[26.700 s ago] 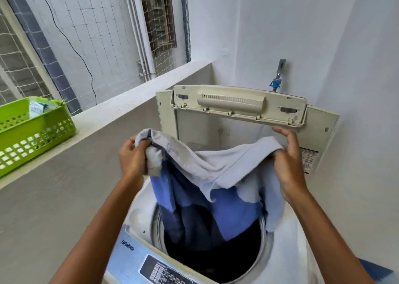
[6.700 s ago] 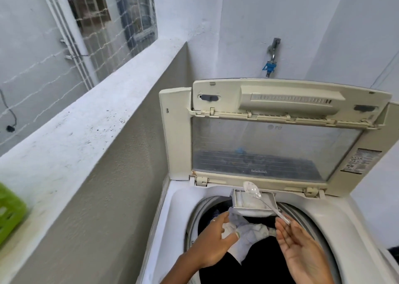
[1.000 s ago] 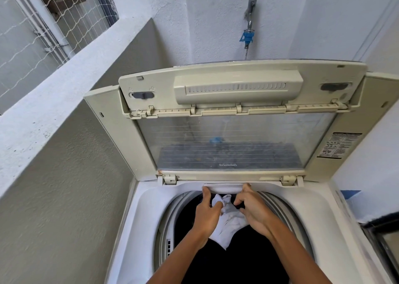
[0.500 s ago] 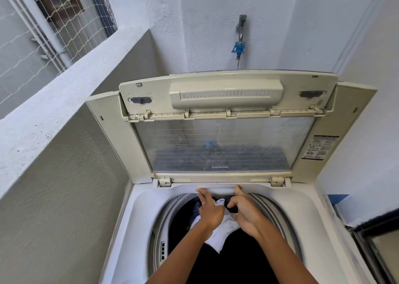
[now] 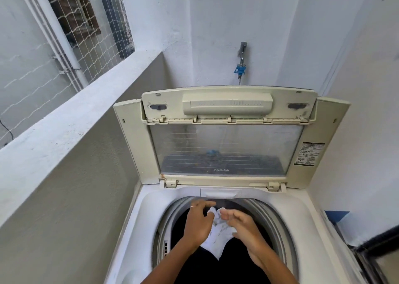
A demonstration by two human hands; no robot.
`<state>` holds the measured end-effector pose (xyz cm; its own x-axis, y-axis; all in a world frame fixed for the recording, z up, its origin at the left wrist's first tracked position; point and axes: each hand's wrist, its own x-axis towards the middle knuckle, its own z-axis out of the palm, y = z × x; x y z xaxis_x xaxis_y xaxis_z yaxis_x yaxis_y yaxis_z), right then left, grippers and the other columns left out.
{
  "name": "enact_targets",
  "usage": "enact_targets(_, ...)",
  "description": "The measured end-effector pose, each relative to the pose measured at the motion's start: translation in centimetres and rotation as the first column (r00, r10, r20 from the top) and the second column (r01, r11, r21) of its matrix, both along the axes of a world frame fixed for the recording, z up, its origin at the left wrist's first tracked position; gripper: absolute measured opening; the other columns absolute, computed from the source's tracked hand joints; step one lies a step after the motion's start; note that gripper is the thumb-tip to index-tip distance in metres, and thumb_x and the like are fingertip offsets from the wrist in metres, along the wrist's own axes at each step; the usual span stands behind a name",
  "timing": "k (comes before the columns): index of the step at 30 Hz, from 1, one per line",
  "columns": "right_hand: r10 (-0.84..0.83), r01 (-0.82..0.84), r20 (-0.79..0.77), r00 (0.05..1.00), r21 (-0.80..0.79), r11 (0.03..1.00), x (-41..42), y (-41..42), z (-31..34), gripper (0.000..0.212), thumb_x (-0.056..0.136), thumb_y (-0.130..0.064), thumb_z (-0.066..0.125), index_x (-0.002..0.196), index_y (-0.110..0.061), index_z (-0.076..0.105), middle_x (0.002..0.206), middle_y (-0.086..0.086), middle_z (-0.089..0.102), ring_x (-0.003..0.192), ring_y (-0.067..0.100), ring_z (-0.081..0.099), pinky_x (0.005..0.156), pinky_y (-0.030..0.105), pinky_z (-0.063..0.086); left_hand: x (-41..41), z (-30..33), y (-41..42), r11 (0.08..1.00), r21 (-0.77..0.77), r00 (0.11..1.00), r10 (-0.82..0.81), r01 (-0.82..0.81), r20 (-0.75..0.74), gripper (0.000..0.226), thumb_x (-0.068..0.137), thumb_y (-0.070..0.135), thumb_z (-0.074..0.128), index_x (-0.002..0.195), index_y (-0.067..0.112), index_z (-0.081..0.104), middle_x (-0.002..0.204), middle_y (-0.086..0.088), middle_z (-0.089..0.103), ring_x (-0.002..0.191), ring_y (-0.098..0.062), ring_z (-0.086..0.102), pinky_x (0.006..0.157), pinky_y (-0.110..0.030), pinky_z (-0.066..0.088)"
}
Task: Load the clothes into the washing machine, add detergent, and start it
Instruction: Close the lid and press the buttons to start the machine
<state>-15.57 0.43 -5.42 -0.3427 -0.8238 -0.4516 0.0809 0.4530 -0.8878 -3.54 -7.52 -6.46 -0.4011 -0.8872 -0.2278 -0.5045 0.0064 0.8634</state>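
Both hands hover over the open white top-loading washing machine; left hand and right hand loosely curled around a crumpled white cloth, grip unclear; drum depths dark

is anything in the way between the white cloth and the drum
Nothing visible. The white cloth already hangs over the open drum, between the left hand and right hand; the lid stands raised behind.

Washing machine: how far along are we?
Looks done: dark clothes lie in the drum, and the detergent drawer sits flush. In hand: left hand and right hand hover over a white cloth in the drum. Left: shutting the raised lid and starting the cycle.
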Motion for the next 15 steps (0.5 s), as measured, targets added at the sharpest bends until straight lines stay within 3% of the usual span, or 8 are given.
enact_targets(3,-0.024,0.017,-0.072,0.997,-0.095,0.995,0.5,0.3,2.1,0.025,0.092,-0.003,0.050,0.095,-0.016,0.071,0.098,0.000,0.073,0.100,0.016,0.066,0.087,0.026,0.049,-0.1,2.5,1.1,0.989,-0.135,0.997,-0.070,0.064,-0.040,0.030,0.086,0.014,0.049,0.099,0.038,0.058,0.114,0.012,0.056,0.106,-0.004,0.055,0.095,-0.026,0.046)
enact_targets(6,-0.048,0.008,-0.179,0.983,-0.214,0.977,0.6,-0.2,5.6,0.035,0.091,0.002,0.045,0.090,-0.023,0.070,0.094,-0.005,0.073,0.094,0.008,0.067,0.080,0.020,0.048,-0.5,5.9,0.9,0.935,-0.342,0.991,-0.120,0.093,-0.059,0.029,0.089,0.018,0.049,0.107,0.039,0.058,0.120,0.015,0.053,0.109,-0.002,0.052,0.094,-0.025,0.046)
enact_targets(12,-0.173,-0.097,-0.458,0.872,-0.508,0.856,-0.4,-2.2,14.1,0.037,0.087,0.004,0.049,0.093,-0.030,0.063,0.100,-0.011,0.067,0.096,-0.002,0.060,0.082,0.010,0.042,-1.6,15.2,-1.7,0.650,-0.760,0.994,-0.078,-0.010,-0.080,0.031,0.087,0.017,0.049,0.113,0.027,0.059,0.117,0.007,0.058,0.109,-0.011,0.048,0.090,-0.032,0.041)
enact_targets(15,-0.344,-0.155,-0.635,0.692,-0.595,0.788,-1.4,-3.6,18.4,0.032,0.084,0.000,0.051,0.102,-0.020,0.067,0.107,-0.004,0.065,0.106,0.014,0.054,0.090,0.025,0.041,-2.1,19.8,-3.2,0.467,-0.875,0.991,0.011,-0.125,-0.136,0.031,0.082,0.015,0.052,0.111,0.024,0.061,0.114,0.003,0.059,0.106,-0.017,0.046,0.084,-0.032,0.036)
